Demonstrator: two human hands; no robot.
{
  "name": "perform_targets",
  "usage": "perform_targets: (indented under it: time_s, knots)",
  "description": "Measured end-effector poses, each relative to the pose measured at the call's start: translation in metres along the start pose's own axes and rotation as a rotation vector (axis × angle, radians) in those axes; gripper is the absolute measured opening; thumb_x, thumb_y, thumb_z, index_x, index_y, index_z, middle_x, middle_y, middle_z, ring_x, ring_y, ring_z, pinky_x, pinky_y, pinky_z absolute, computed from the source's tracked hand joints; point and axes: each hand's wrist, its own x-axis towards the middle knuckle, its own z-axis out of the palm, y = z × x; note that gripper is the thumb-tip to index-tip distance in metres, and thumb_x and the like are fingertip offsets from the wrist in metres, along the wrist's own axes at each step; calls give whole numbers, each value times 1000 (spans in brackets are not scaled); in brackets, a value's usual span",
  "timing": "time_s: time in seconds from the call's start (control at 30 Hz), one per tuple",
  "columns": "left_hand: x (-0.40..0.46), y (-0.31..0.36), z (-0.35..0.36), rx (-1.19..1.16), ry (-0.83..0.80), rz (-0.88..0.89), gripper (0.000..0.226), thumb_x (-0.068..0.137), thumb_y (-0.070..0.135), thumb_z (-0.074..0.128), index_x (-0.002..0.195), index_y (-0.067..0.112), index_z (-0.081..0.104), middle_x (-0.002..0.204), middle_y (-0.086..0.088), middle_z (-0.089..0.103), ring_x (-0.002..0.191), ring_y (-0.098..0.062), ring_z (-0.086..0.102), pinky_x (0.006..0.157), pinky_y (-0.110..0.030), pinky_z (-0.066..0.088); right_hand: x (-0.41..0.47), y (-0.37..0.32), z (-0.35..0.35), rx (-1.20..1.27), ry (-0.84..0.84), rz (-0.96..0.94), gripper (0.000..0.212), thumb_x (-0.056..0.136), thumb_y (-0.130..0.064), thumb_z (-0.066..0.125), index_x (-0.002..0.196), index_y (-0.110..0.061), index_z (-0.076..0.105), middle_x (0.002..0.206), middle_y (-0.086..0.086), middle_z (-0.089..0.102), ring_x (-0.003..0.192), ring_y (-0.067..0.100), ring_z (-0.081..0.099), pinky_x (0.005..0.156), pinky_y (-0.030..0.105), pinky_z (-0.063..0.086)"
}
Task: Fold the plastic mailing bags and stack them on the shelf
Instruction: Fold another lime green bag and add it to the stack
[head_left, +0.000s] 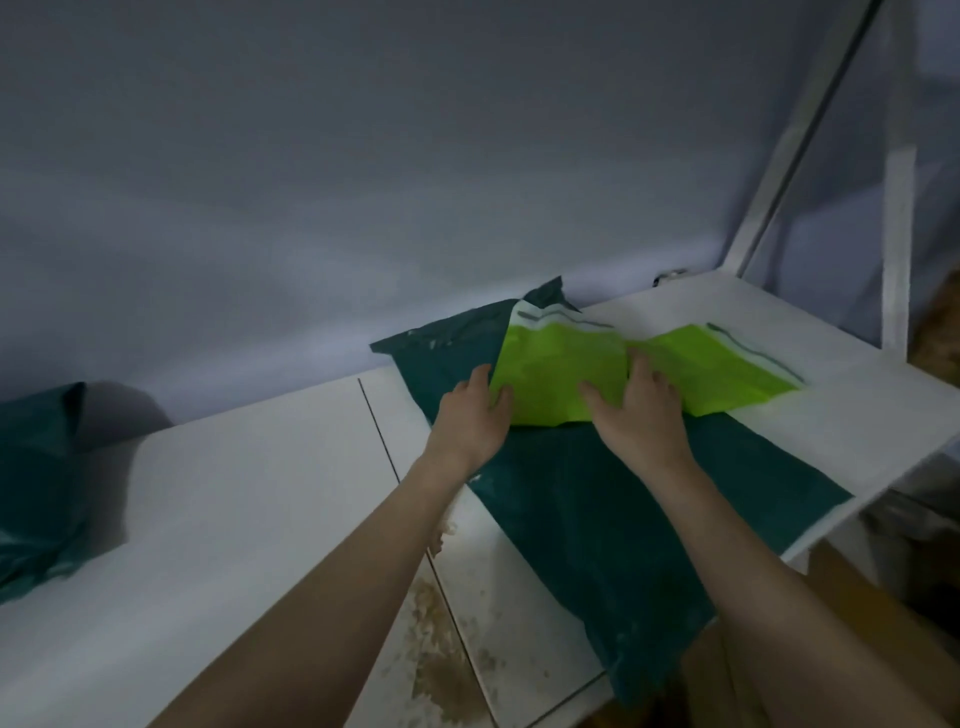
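Note:
A bright green mailing bag (561, 374) lies on top of a large dark teal mailing bag (597, 509), both spread over the white shelf top (857, 395). My left hand (475, 415) touches the green bag's left edge, fingers slightly bent along it. My right hand (639, 410) presses flat on the middle of the green bag, fingers spread. The green bag's far end (727, 364) stretches right, with a white strip along its upper edge. The teal bag hangs over the shelf's near edge.
A second dark teal bag (36, 483) lies bunched at the far left against the grey wall. A white frame post (795, 150) rises at the right. The white surface (249, 493) has a seam and brown stains near the front. A cardboard box (852, 597) sits below right.

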Motion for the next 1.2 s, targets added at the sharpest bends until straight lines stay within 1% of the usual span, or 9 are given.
perform_targets:
  time_s: [0.17,0.23,0.33,0.5,0.67,0.83,0.93,1.1,1.2]
  knots:
    - [12,-8,18,8,-16,-49,45,98,36,38,139,16,37,132,-14,52,120,-32,47,97,-43,43,17,8,8,54,-51,44,73,86,-34,60,143,-8,22,128,15,52,121,35,44,95,45,45]
    - [12,-8,24,-42,9,-42,44,97,34,42,136,16,39,135,-11,51,123,-29,46,99,-37,42,18,9,9,53,-44,21,67,87,-23,60,142,-10,24,127,15,52,114,33,50,89,40,47]
    - [6,-2,21,-213,69,-50,42,95,28,49,133,13,41,133,-8,51,118,-23,50,88,-24,39,15,6,7,104,-24,-33,61,86,-8,55,140,-13,27,131,15,47,108,30,52,85,34,46]
    - [-6,5,-8,-508,204,-125,32,90,31,59,113,13,46,94,1,56,90,-16,54,66,-22,43,-4,-8,-1,198,4,-145,61,82,3,53,136,-16,32,130,11,46,106,24,51,81,31,44]
    - [-30,-1,-58,-668,248,-197,47,80,38,71,110,16,42,105,-7,62,97,-23,63,90,-39,51,-33,-42,-9,346,-23,-236,65,76,8,52,131,-19,31,110,10,53,96,26,55,69,31,45]
    - [-76,-15,-109,-676,302,-140,40,81,28,71,114,7,60,109,-9,67,97,-24,65,90,-40,52,-81,-90,-7,413,-122,-309,78,80,7,54,139,-28,18,91,-7,48,80,11,54,53,13,40]
    - [-109,-29,-141,-679,379,-96,32,83,20,70,110,7,61,109,-11,68,98,-25,65,89,-40,52,-111,-119,1,467,-182,-302,78,80,6,53,141,-24,17,84,-13,45,73,3,51,50,10,42]
    - [-172,-59,-190,-737,360,-43,34,81,19,71,114,17,60,104,5,69,92,-9,66,76,-20,54,-149,-160,21,659,-285,-204,48,85,-8,56,129,-20,40,83,-9,51,73,3,53,49,6,39]
    - [-210,-83,-214,-802,279,-103,41,77,17,74,116,18,61,106,2,71,95,-16,69,82,-30,54,-171,-179,36,777,-330,-160,17,86,-18,62,102,-17,56,89,-2,61,82,12,60,67,21,45]
